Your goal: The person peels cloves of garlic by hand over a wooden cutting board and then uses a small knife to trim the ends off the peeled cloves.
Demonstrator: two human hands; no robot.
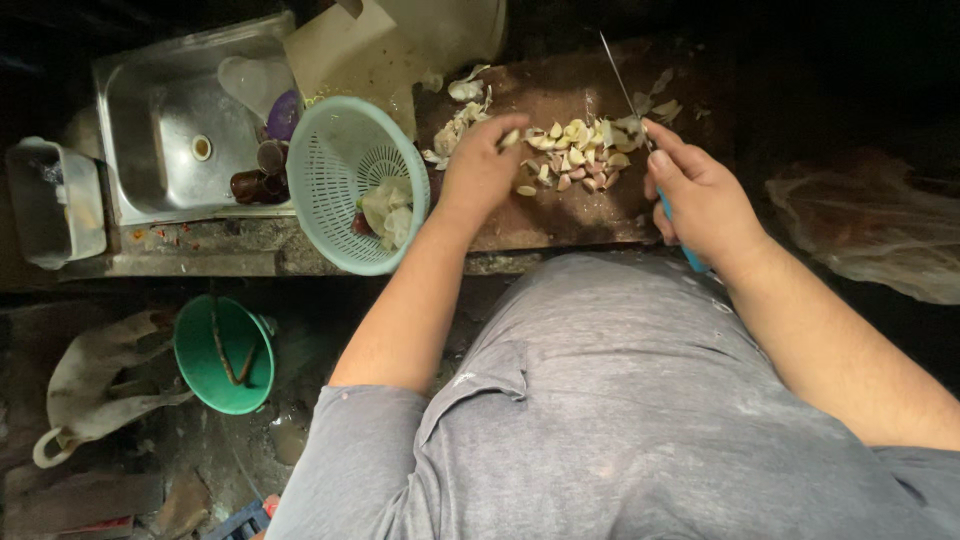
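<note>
Dim kitchen counter: left hand (480,170) pinches garlic clove (511,137) beside garlic pile (578,155); right hand (703,195) clamps blue-handled knife (625,88). Cloves likely small, firm, slippery.

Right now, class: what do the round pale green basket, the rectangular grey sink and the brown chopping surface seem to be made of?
Round pale green basket: likely plastic, judging by its moulded lattice of holes and matte colour. Rectangular grey sink: looks like stainless steel, dull metallic sheen. Brown chopping surface: probably wood, though dim light leaves this open.
</note>
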